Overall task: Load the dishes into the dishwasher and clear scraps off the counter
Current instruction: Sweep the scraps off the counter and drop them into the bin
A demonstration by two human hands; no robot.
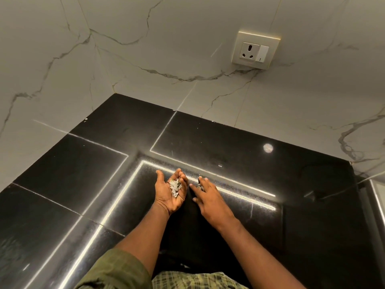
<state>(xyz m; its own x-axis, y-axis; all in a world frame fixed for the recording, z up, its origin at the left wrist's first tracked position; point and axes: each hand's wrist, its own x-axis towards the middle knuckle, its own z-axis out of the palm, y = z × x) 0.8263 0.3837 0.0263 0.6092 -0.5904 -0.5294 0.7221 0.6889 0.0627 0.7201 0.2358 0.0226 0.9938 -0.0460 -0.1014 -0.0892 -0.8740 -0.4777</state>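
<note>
While no dishes or dishwasher show up anywhere in this view, I can't say how that half of the job stands, so I'd only judge the scrap part. That part looks well along to me: the black counter (pixel 208 138) is mostly bare around the hands, with just a couple of pale specks far ahead of the left hand by the wall edge and some faint bits beyond the right fingers.

Left hand (pixel 171 191) is turned palm up and cupped, fingers loosely curved upward, working as a little bowl. Sitting in that palm is a small pile of white scraps (pixel 175 187), with maybe a touch of green in there, too small to call.

Right hand (pixel 206 193) is just beside it, palm down, fingers mostly straight and spread a bit, low over the counter. Something small and dark sits under its fingertips (pixel 200 185), likely another scrap being swept toward the cupped palm, but I can't tell if it's pinched or only pushed, or even whether the fingers touch the stone.

My guess at what's left: finish gathering that last bit, get the far specks, then dump the handful somewhere, since no bin is in view. A wall socket (pixel 255 50) sits on the marble tile well beyond the right hand.
</note>
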